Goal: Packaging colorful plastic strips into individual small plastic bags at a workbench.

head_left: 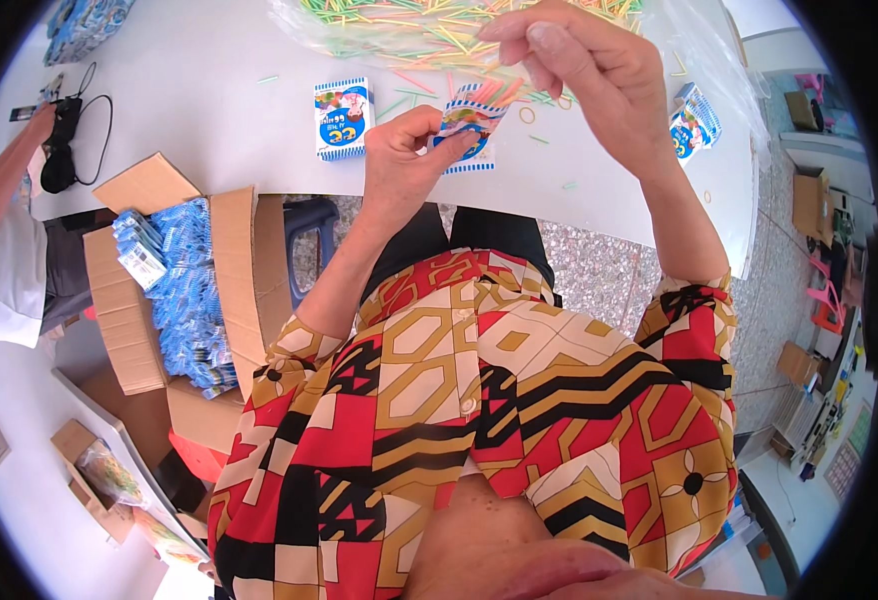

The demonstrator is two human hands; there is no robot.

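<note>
Between the thumb and fingers of my left hand (399,165) is a small blue-and-white printed packet (464,128), held tilted above the table. Pink and orange thin sticks (499,92) stick out of its top end. To the right of the packet and higher up, my right hand (604,85) hangs in the air with its fingers bent and apart; no thing shows in them. Just beyond it lies a big clear plastic bag (379,45) heaped with thin pastel sticks (439,18). Flat on the table left of my left hand is a stack of like packets (343,118).
More packets (695,125) lie at the table's right side. Loose sticks and rubber bands (527,115) are scattered on the white table (209,100). An open cardboard box (124,320) full of packets stands at lower left. Another person's arm (9,165) is near a black corded device (59,160).
</note>
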